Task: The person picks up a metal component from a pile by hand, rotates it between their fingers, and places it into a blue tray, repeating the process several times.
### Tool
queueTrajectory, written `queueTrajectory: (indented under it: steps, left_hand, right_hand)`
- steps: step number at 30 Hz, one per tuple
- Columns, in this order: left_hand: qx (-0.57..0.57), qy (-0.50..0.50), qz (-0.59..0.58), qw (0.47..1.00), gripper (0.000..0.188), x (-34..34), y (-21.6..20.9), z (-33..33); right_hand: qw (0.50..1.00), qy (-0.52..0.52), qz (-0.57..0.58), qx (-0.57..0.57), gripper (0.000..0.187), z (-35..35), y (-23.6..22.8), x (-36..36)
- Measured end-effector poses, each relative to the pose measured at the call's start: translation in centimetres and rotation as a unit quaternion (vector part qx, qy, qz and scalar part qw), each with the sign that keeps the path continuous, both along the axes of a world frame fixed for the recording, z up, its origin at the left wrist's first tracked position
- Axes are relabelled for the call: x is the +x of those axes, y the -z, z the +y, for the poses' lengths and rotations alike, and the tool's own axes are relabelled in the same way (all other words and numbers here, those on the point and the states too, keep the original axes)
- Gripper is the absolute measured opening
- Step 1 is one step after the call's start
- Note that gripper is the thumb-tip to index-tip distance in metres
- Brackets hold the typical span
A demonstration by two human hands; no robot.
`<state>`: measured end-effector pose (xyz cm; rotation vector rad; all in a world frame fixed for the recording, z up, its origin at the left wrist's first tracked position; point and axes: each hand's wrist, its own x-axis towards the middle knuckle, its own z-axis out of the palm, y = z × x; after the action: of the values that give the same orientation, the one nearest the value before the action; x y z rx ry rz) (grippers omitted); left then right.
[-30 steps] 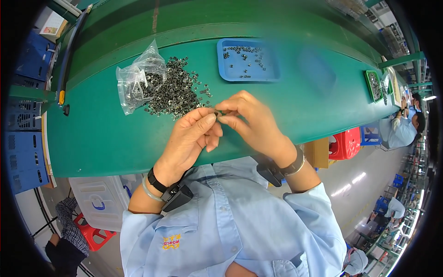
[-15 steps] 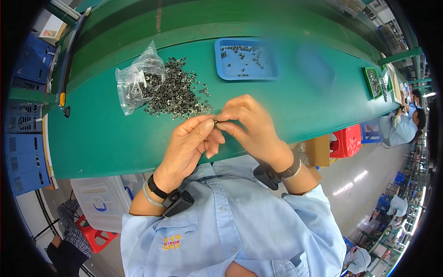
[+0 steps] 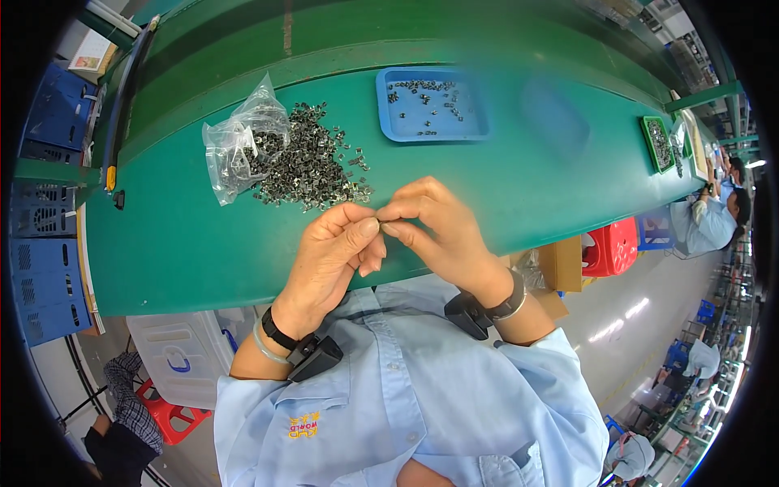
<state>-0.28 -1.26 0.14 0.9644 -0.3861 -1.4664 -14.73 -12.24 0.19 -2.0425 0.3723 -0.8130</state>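
1. My left hand (image 3: 329, 252): thumb and index finger are pinched together at the tips on a small dark part (image 3: 380, 222); the remaining fingers are curled loosely beneath.
2. My right hand (image 3: 442, 231): thumb and index finger close on the same part from the other side, so that the fingertips of both hands nearly meet. The part is mostly covered by my fingers; its exact shape is too small to tell.
3. Position of the part: above the green tabletop (image 3: 203, 264), near its front edge, on the near side of a heap of small metal pieces (image 3: 312, 166).
4. The heap lies loose, dark and silvery, with a few strays at its right side. A clear plastic bag (image 3: 227, 158) lies against its left side, some pieces showing through the film.
5. A blue tray (image 3: 382, 105) sits beyond my right hand, well apart from the heap. It contains scattered small pieces, most of them gathered toward its far side.
6. At my wrists: a black band (image 3: 279, 329) on the left; a dark device (image 3: 468, 315) on the right.
7. Beyond the table, to the right: a cardboard box (image 3: 570, 264) beside a red stool (image 3: 614, 247).
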Motion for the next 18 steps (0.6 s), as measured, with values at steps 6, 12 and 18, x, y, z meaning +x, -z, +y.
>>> queueTrajectory:
  steps: [6,12,18]
  left_hand:
    - [-0.008,0.007,-0.008,1.000,0.017,-0.06,-0.12,-0.01]
    - [-0.013,0.013,-0.019,1.000,0.019,-0.13,-0.19,0.01]
    - [-0.002,0.007,-0.036,0.999,0.018,-0.17,-0.25,0.07]
  right_hand:
    - [0.999,0.003,-0.005,0.051,0.019,0.32,0.02,-0.10]
    - [0.998,0.003,-0.019,0.062,0.018,0.45,0.15,-0.10]
    - [0.999,0.012,-0.021,0.025,0.018,0.42,0.19,-0.03]
